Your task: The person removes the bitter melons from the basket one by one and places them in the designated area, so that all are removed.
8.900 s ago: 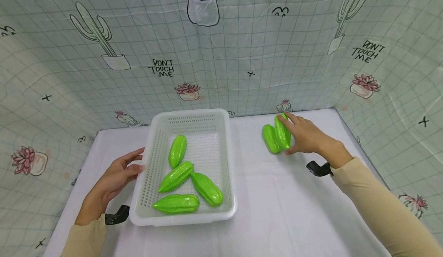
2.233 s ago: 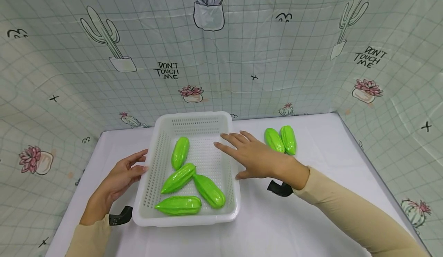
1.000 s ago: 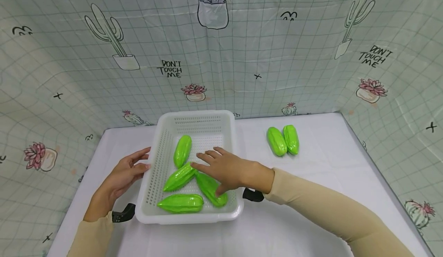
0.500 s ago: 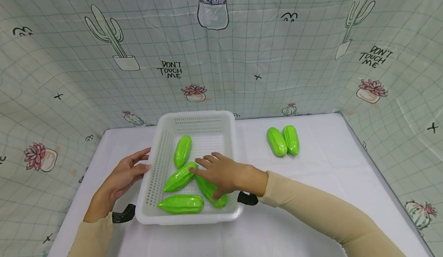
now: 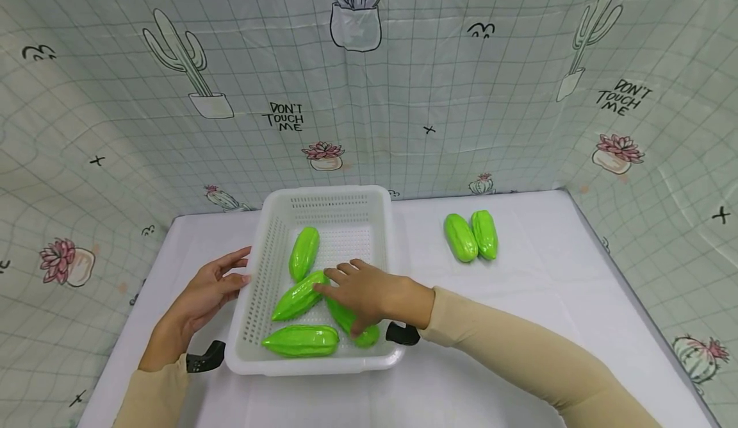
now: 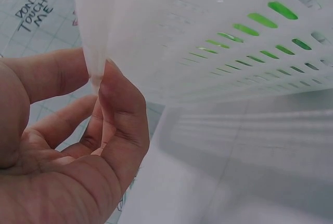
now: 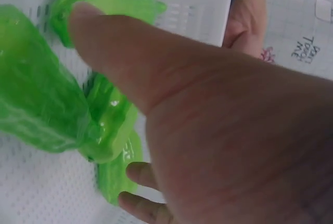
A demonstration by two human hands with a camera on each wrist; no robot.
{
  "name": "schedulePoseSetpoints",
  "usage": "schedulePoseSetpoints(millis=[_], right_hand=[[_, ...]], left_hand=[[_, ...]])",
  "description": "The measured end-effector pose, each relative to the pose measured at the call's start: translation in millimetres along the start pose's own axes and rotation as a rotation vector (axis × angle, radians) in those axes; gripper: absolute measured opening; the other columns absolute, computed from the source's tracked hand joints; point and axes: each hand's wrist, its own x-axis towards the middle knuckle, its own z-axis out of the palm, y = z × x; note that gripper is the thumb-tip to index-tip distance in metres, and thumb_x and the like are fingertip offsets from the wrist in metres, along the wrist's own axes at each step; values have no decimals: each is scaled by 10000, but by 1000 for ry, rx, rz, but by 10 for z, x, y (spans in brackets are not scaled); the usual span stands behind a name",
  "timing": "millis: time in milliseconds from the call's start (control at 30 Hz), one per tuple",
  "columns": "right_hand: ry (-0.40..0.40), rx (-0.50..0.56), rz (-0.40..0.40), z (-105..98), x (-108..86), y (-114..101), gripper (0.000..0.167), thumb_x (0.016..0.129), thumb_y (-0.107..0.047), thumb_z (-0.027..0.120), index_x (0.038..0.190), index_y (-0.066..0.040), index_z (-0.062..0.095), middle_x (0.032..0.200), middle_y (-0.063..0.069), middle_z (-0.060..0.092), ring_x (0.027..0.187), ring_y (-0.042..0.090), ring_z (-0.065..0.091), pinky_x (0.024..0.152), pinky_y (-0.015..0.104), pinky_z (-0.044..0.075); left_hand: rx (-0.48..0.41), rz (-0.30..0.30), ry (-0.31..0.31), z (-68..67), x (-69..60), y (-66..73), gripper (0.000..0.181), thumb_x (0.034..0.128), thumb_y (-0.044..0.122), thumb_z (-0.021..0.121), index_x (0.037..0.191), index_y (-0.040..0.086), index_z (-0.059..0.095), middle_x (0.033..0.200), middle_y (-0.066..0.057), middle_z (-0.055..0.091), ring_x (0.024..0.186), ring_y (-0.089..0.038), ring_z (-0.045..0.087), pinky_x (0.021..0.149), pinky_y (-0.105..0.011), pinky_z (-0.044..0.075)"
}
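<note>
A white perforated basket (image 5: 311, 367) holds several shiny green ridged gourds, one lying near the back (image 5: 303, 253). My left hand (image 5: 202, 290) pinches the basket's left rim between thumb and fingers, seen closely in the left wrist view. Inside the basket, my right hand (image 5: 369, 290) hovers with spread fingers above the right-hand gourd (image 5: 342, 317) and partly hides it. In the right wrist view the thumb (image 7: 112, 42) stands apart from the other fingers, and no gourd is gripped. Beside that gourd lie a slanting gourd (image 5: 300, 295) and a front gourd (image 5: 301, 341).
Two more green gourds, a left one (image 5: 461, 238) and a right one (image 5: 485, 234), lie side by side on the white tablecloth (image 5: 490, 319) to the right of the basket. A grid-patterned curtain (image 5: 403, 82) with cactus drawings surrounds the table's back and sides.
My right hand has left the gourd pair on the right, which now lies slightly shifted, and has come over the basket, lowering toward the right-hand gourd. The left hand stays at the rim.
</note>
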Motion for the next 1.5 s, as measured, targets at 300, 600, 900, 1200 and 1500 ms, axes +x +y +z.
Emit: schedulePoseSetpoints(millis=[300,600,900,1200,1500], right_hand=[[-56,-24,16,-4,22,-57,1073,809,-639,849,1670,-278,319,1649,-4,393,1504,207,417,1242,382,333],[-138,-75,23,19,39,-88,1076,787,-657,858,1666,-343,322,1614,-34,431,1486,183,424,1228,359,346],[-207,-75,24,37,104,-92,1076,791,-627,871,1668,-350,313,1609,-38,445,1463,174,446,1198,335,370],[-240,-67,21,43,129,-90,1162,722,-597,936,1670,-350,312,1592,-49,446,1447,154,452,1207,327,364],[-242,-84,11,47,128,-95,1136,731,-598,931,1662,-331,338,1538,-44,481,1414,147,472,1196,320,369]], left_hand=[[-2,5,-1,-6,-1,-10,730,1043,29,612,1654,-52,222,1344,-79,465,1029,-60,662,872,-233,586],[8,9,-2,-7,7,-9,729,1043,33,611,1657,-44,226,1382,-132,445,1028,-64,661,870,-235,585],[12,1,4,-5,8,-2,737,1037,36,617,1658,-39,228,1381,-131,446,1023,-62,658,870,-233,582],[12,3,7,9,11,0,740,1034,41,624,1656,-45,232,1372,-131,453,1017,-65,658,864,-237,583],[17,9,8,7,-7,-3,730,1043,46,612,1654,-52,224,1401,-158,437,1019,-59,660,874,-230,580]])
